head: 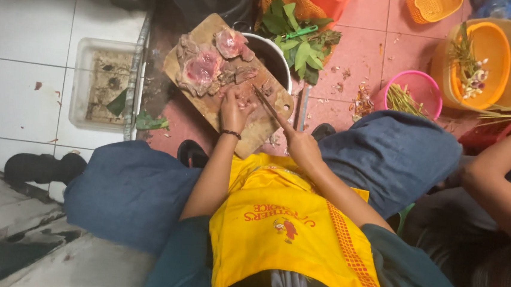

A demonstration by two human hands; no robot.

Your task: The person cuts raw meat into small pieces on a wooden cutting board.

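Pink tiled floor point(394, 45), wooden board point(210, 107), raw meat point(204, 68), knife point(268, 107)

Apron print: the yellow apron point(288, 235) on the person's lap bears red curved lettering above a small red figure.
Packages, signs, screens: none visible.

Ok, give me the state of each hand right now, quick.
Left hand: fingers curled down, pressing the raw red meat pieces on the wooden cutting board.
Right hand: closed around the long knife.
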